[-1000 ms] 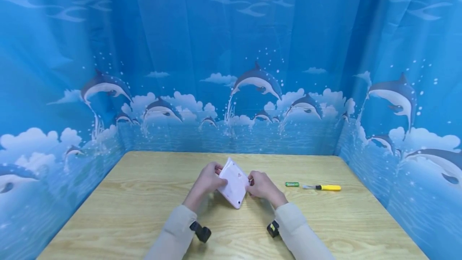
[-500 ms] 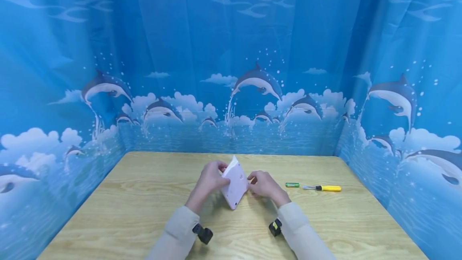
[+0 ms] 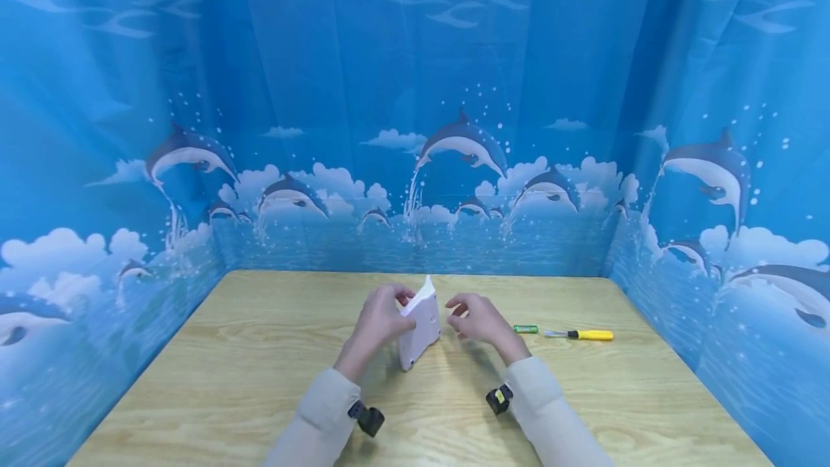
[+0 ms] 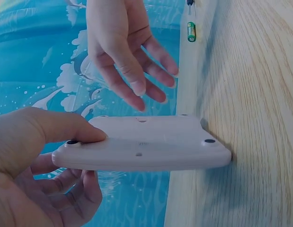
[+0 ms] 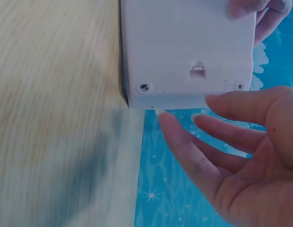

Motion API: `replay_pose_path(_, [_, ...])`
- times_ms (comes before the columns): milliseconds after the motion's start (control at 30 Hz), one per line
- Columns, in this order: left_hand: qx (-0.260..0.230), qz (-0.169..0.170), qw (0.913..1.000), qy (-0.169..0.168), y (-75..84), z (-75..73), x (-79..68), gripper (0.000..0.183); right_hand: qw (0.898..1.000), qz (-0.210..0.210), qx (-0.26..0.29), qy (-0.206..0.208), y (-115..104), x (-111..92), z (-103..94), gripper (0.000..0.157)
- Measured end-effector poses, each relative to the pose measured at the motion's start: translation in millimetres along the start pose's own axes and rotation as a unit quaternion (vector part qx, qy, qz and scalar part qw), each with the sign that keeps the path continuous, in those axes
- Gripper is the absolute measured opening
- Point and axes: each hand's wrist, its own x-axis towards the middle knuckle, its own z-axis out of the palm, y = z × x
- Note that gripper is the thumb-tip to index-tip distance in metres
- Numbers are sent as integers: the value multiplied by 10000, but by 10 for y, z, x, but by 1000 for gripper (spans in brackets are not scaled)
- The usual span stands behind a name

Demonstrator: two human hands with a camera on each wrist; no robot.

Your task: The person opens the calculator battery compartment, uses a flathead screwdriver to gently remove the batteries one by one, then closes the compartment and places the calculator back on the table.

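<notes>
A flat pale pink-white plastic device (image 3: 421,334) stands tilted on one edge over the table, its underside toward the right. Dark rubber feet (image 4: 209,141) sit near its corners, and a small battery-cover latch (image 5: 198,72) shows on the back. My left hand (image 3: 382,319) grips its left side, thumb pressed on the underside and fingers behind; its front face is hidden. Just off the opposite side, my right hand (image 3: 480,319) holds nothing, fingers loosely bent. In the right wrist view its fingertips (image 5: 168,118) are close to the device's edge.
Right of the hands, a green battery (image 3: 526,329) and a yellow-handled screwdriver (image 3: 593,335) lie on the wooden table (image 3: 259,366). A blue dolphin-print curtain (image 3: 415,236) closes off the back and both sides. Each wrist wears a small black camera (image 3: 369,420).
My left hand has turned the device more upright, its underside swinging to the right. My right hand has let go of its right edge and drawn slightly away.
</notes>
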Motion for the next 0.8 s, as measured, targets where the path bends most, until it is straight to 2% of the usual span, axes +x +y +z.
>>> replay_pose_path(200, [74, -4, 10000, -66, 43, 5, -11, 48, 9996, -30, 242, 121, -48, -1, 2, 32])
replay_pose_path(467, [246, 257, 9993, -80, 49, 27, -29, 47, 9973, -173, 610, 364, -182, -57, -29, 32])
replay_pose_path(600, [218, 286, 9992, -155, 62, 45, -34, 48, 9964, -192, 704, 420, -238, -75, -54, 34])
replay_pose_path(800, [68, 610, 9978, -255, 77, 80, -43, 44, 9950, -353, 798, 481, -289, -96, -76, 39])
